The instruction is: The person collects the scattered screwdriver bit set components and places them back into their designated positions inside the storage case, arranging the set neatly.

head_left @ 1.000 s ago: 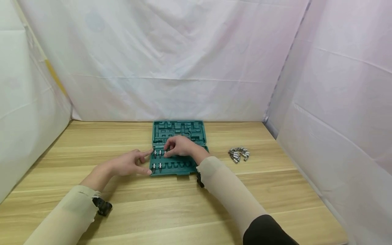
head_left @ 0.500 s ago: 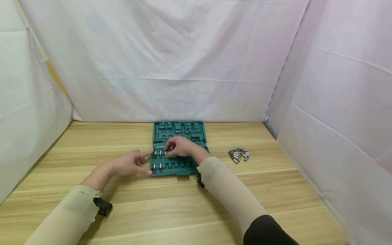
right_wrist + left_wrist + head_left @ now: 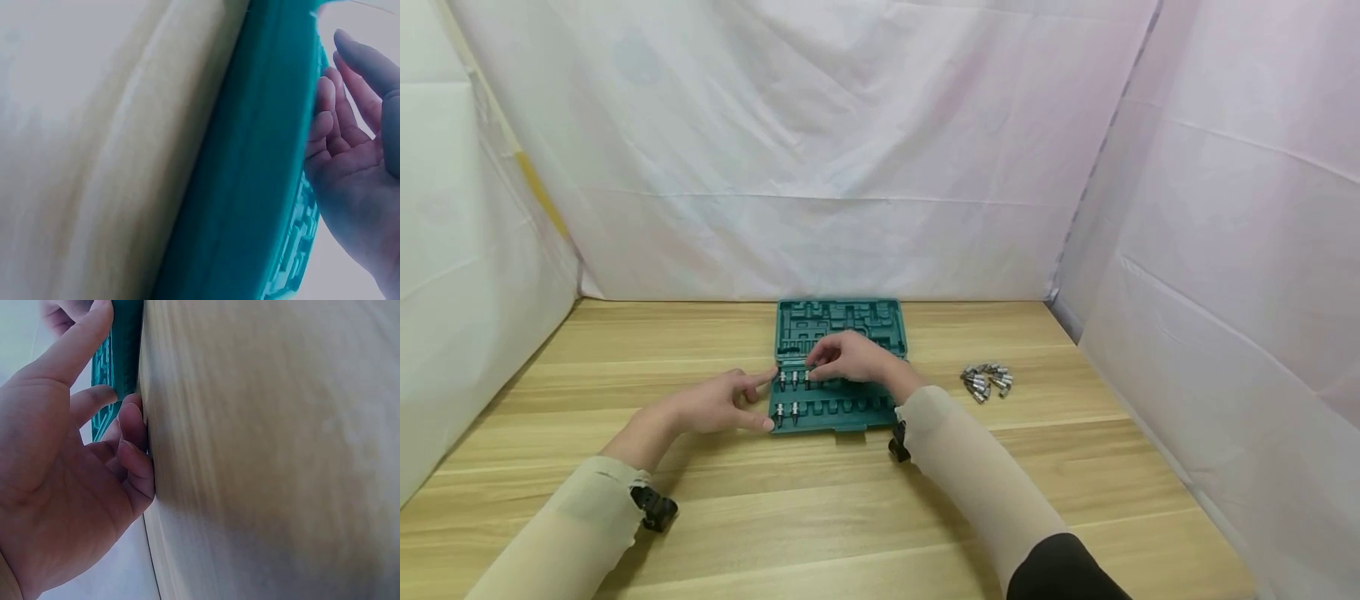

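A green plastic socket case (image 3: 827, 425) lies unfolded on the table in the head view. Three silver bit sockets stand in the left end of its back row, the third one (image 3: 807, 379) at my right fingertips. Two more bit sockets (image 3: 787, 411) sit in the front row. My right hand (image 3: 857, 357) is over the back row, thumb and index finger apart; in the right wrist view its other fingers (image 3: 325, 97) are loosely bent, with nothing held in sight. My left hand (image 3: 718, 402) rests on the table, thumb and index finger stretched against the case's left side.
Several loose bit sockets (image 3: 987, 381) lie in a small pile to the right of the case. The case lid (image 3: 895, 333), moulded with recesses, lies back toward the white curtain (image 3: 820, 150). Wood-grain tabletop (image 3: 760, 517) stretches in front of the case.
My right hand has drawn slightly right, its thumb and finger coming off the third bit socket, which now shows more fully in the back row. The left hand keeps its place.
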Available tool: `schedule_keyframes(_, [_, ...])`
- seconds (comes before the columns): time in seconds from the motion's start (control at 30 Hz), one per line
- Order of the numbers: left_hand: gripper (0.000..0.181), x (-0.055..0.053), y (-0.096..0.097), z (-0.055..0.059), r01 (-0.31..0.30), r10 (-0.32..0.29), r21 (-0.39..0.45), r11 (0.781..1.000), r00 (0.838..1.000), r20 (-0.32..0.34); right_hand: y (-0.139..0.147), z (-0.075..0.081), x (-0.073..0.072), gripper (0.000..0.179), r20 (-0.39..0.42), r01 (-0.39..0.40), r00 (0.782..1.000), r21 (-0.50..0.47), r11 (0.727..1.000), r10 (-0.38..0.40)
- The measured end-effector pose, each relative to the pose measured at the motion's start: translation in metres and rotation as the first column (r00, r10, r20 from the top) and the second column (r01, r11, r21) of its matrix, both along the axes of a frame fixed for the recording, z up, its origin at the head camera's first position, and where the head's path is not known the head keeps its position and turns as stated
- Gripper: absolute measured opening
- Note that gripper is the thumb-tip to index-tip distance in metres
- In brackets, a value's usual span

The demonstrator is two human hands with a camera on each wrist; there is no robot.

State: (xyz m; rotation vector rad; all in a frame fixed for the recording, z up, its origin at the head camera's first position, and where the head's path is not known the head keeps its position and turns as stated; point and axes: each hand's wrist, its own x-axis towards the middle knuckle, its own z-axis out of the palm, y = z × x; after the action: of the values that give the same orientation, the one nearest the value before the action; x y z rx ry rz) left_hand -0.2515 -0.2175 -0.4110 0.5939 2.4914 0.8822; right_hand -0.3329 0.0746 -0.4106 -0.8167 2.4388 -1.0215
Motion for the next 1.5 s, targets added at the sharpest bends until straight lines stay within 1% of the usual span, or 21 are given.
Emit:
schedule_keyframes(0.13, [0.103,0.000,0.001,-0.001,-0.002,0.002,0.011,1.000,1.000,-0.003,0.011,0.008,0.004,0.027,-0.005,-0.001,1.000,-0.059,0.998,0.001])
schedule_keyframes(0.37, [0.103,-0.001,0.003,0.001,0.008,-0.007,0.040,0.999,1.000,-0.019,0.044,0.026,0.014,0.035,-0.019,0.036,0.999,-0.101,0.994,-0.038])
schedule_keyframes(0.47, [0.103,-0.002,0.003,0.001,0.008,-0.007,0.041,0.999,1.000,-0.022,0.064,0.029,0.015,0.038,0.002,0.043,0.999,-0.127,0.991,-0.043])
schedule_keyframes(0.6, [0.103,-0.002,0.002,0.000,0.007,-0.007,0.037,0.999,1.000,-0.025,0.094,0.027,0.017,0.041,0.021,0.067,0.998,-0.130,0.989,-0.065])
schedule_keyframes(0.8, [0.103,-0.002,0.002,0.001,0.006,-0.005,0.043,0.999,1.000,-0.018,0.140,0.027,0.026,0.043,0.012,0.138,0.990,-0.094,0.986,-0.138])
schedule_keyframes(0.9, [0.103,-0.002,0.002,0.002,0.002,-0.002,0.046,0.999,1.000,-0.014,0.165,0.026,0.028,0.042,-0.022,0.164,0.986,-0.067,0.984,-0.166])
schedule_keyframes(1.03, [0.103,-0.002,0.002,0.002,0.002,-0.002,0.038,0.999,1.000,-0.014,0.198,0.020,0.033,0.039,-0.057,0.201,0.978,-0.042,0.979,-0.203])
schedule_keyframes(1.23, [0.103,-0.003,0.002,0.001,0.005,-0.004,0.034,0.999,1.000,-0.010,0.244,0.019,0.040,0.033,-0.044,0.249,0.967,-0.018,0.968,-0.250])
schedule_keyframes(1.4, [0.102,-0.004,0.001,0.001,0.007,-0.007,0.021,1.000,1.000,-0.024,0.276,0.018,0.042,0.032,-0.045,0.257,0.966,0.067,0.964,-0.255])
schedule_keyframes(1.5, [0.102,-0.003,0.001,0.001,0.013,-0.013,0.025,1.000,1.000,-0.023,0.291,0.016,0.042,0.031,-0.065,0.256,0.966,0.132,0.958,-0.249])
